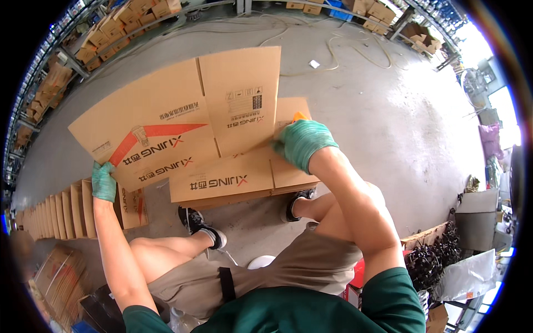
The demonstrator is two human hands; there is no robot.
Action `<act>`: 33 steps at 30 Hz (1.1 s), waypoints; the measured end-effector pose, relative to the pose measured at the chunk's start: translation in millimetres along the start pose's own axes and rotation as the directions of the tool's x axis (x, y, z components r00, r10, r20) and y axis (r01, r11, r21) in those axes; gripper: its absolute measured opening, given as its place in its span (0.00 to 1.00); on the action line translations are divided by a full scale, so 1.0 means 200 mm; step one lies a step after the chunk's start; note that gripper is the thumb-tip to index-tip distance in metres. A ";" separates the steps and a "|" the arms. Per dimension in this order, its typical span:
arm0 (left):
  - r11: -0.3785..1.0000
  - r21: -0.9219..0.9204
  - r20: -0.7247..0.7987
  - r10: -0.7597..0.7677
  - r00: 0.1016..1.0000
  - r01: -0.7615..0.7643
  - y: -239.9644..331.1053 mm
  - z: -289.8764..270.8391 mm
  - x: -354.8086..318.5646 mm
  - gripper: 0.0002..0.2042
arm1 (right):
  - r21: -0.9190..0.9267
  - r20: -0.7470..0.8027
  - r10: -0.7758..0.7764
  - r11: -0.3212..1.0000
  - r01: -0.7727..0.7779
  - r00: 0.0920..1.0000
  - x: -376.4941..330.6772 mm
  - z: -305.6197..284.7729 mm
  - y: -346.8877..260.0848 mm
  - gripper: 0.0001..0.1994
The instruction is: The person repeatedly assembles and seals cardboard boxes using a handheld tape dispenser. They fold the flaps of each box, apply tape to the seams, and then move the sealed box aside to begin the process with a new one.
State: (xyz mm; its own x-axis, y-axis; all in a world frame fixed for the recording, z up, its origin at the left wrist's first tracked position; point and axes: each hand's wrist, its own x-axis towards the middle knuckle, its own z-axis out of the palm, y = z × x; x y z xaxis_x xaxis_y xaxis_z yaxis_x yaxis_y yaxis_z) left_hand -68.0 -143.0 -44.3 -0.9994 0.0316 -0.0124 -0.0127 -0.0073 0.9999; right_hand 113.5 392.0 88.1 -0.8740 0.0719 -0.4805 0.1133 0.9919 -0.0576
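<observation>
A large flattened brown cardboard carton (161,105) with red and black print stands tilted in front of me, creased between two panels. My left hand (104,181), in a green glove, is closed on its lower left corner. My right hand (304,145), gloved the same way, is closed at the carton's right edge. Out of its top pokes a small orange piece (300,116); the rest is hidden in the fist, so its kind does not show. Beneath lies a stack of flat cartons (222,180), in front of my feet.
A row of folded cartons (61,213) stands on the floor at left, with bundled cardboard (61,272) nearer me. Shelves with boxes (119,28) line the far side. A hose (336,53) lies on the floor. Black parts (433,258) fill a box at right.
</observation>
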 end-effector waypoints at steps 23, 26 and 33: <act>0.950 0.313 -0.036 0.015 0.999 -0.003 -0.17 -0.08 0.19 0.12 | -0.287 0.145 -0.911 0.335 0.898 0.386 -0.91 -0.37 -0.63 0.16; 0.938 0.347 -0.030 0.028 0.999 -0.016 -0.14 -0.10 0.19 0.11 | -0.295 0.133 -0.918 0.323 0.899 0.373 -0.92 -0.37 -0.63 0.16; 0.863 0.499 0.016 0.083 0.996 -0.080 -0.16 -0.14 0.20 0.07 | -0.277 0.125 -0.937 0.282 0.919 0.325 -0.92 -0.32 -0.70 0.19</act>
State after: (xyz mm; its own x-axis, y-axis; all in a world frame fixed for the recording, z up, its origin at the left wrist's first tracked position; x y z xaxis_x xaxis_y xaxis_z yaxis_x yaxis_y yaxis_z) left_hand -107.8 -168.8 -77.6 -0.9964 0.0469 0.0710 0.0849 0.4895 0.8679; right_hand 229.5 247.2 240.0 -0.3312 -0.9196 -0.2113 -0.9018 0.3744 -0.2157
